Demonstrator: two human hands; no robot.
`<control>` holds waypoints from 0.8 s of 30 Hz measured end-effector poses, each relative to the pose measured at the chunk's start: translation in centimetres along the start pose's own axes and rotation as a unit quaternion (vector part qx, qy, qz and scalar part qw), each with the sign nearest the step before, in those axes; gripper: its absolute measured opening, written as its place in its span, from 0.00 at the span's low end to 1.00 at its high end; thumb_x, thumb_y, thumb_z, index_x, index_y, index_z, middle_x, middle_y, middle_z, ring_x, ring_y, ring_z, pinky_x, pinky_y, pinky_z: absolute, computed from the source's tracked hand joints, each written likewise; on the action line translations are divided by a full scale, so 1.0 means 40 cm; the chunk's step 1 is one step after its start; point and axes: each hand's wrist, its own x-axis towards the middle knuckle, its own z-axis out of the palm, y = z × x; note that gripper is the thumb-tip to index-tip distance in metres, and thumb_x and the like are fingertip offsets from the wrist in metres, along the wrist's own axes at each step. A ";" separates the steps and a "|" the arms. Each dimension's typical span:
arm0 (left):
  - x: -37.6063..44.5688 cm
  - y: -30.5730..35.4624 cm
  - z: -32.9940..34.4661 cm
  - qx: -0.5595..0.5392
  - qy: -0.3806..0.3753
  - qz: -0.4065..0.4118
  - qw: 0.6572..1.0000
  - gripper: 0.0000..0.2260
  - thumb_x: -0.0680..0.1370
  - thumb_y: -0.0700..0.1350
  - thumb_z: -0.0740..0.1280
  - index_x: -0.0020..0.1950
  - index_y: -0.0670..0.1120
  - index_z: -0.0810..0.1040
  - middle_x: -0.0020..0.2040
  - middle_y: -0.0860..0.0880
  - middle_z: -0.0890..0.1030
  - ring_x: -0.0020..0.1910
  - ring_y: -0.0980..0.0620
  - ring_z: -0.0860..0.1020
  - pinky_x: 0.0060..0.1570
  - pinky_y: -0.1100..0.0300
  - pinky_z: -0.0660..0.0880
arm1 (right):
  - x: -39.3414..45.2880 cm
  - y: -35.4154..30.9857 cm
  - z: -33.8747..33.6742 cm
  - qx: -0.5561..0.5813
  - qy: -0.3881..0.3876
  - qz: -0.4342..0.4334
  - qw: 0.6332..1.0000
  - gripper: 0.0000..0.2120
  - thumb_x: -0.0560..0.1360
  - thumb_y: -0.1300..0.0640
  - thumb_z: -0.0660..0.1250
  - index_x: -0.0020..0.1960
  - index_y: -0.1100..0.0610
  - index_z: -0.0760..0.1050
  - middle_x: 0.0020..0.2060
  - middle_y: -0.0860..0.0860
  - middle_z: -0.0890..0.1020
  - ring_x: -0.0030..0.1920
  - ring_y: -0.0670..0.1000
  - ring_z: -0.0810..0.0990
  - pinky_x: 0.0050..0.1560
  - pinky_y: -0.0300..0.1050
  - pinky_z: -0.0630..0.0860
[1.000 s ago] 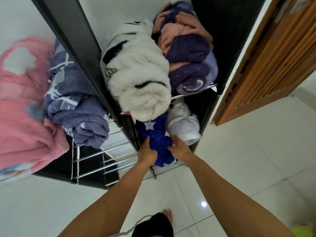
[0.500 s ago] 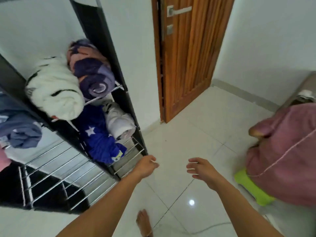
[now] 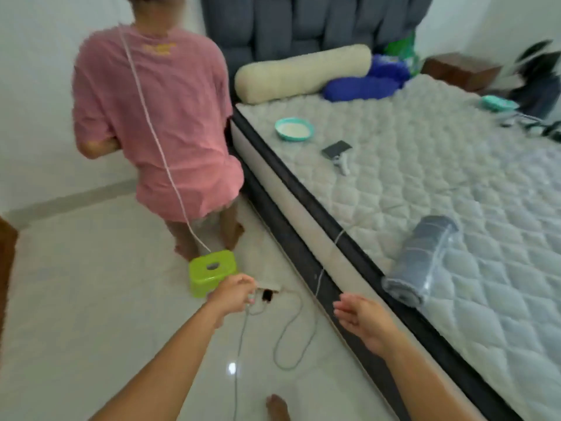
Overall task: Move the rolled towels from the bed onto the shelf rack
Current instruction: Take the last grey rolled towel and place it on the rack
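Rolled towel (image 3: 420, 258), grey and seemingly wrapped in clear film, is seen lying on the bed (image 3: 455, 183) close to the near mattress edge, untouched. Further rolls, a cream one (image 3: 303, 72) and blue ones (image 3: 364, 85), are seen at the headboard end, well apart from it.

The left hand (image 3: 232, 291) is loosely curled over the floor and appears empty, though whether the cable beneath it is touched cannot be told. The right hand (image 3: 359, 316) is spread with fingers extended and nothing held, near the bed's side and short of the grey roll.

Several hazards are judged likely. A looped cable (image 3: 291, 335) is laid on the floor between the feet and the bed, so a foot could be snagged as the bed is approached. A green stool (image 3: 212, 270) and another person (image 3: 158, 117) are placed in the walkway, so a collision could be caused when a roll is carried off. The film could make the roll slippery, and a one-handed grab could let it slide or unroll. The bowl (image 3: 294, 129) could be knocked if the far rolls are reached for.
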 end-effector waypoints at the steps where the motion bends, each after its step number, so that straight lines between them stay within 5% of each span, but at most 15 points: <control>1: 0.014 0.027 0.061 0.001 -0.025 0.003 1.000 0.08 0.79 0.41 0.62 0.41 0.49 0.74 0.38 0.50 0.77 0.30 0.58 0.74 0.29 0.65 0.65 | -0.018 0.020 -0.067 0.025 0.028 0.010 0.999 0.07 0.78 0.62 0.60 0.54 0.59 0.75 0.44 0.56 0.82 0.41 0.52 0.80 0.45 0.45 0.76; 7: 0.028 0.129 0.408 0.068 -0.186 -0.007 0.980 0.06 0.80 0.42 0.63 0.43 0.49 0.72 0.37 0.50 0.76 0.31 0.56 0.73 0.30 0.64 0.65 | -0.068 0.068 -0.357 0.188 0.157 0.012 0.969 0.06 0.78 0.61 0.62 0.53 0.61 0.75 0.46 0.58 0.81 0.44 0.55 0.80 0.47 0.47 0.77; 13: 0.123 0.253 0.666 0.087 -0.220 -0.045 0.971 0.04 0.79 0.47 0.65 0.49 0.48 0.72 0.48 0.47 0.76 0.43 0.50 0.76 0.46 0.53 0.75 | 0.030 0.064 -0.551 0.256 0.200 0.022 0.946 0.07 0.79 0.61 0.61 0.56 0.61 0.72 0.50 0.59 0.80 0.49 0.55 0.79 0.48 0.47 0.76; 18: 0.229 0.352 0.828 -0.004 -0.183 -0.216 0.959 0.24 0.79 0.49 0.65 0.73 0.44 0.64 0.73 0.40 0.66 0.69 0.40 0.68 0.56 0.38 0.72 | 0.216 -0.065 -0.722 0.217 0.190 0.023 0.957 0.05 0.79 0.62 0.60 0.51 0.61 0.74 0.51 0.59 0.78 0.50 0.56 0.78 0.55 0.50 0.73; 21: 0.286 0.402 0.896 -0.062 -0.164 -0.304 0.936 0.31 0.78 0.51 0.66 0.76 0.42 0.59 0.77 0.38 0.59 0.74 0.36 0.62 0.64 0.33 0.68 | 0.325 -0.191 -0.806 0.167 0.176 0.007 0.970 0.06 0.78 0.61 0.61 0.53 0.60 0.74 0.51 0.58 0.78 0.46 0.53 0.78 0.45 0.46 0.75; 24: 0.318 0.422 0.945 -0.101 -0.171 -0.362 0.911 0.28 0.79 0.51 0.65 0.74 0.40 0.62 0.75 0.38 0.64 0.72 0.36 0.66 0.68 0.34 0.63 | 0.422 -0.313 -0.855 0.069 0.165 0.005 0.984 0.12 0.78 0.61 0.62 0.61 0.60 0.71 0.53 0.58 0.77 0.50 0.55 0.76 0.47 0.47 0.74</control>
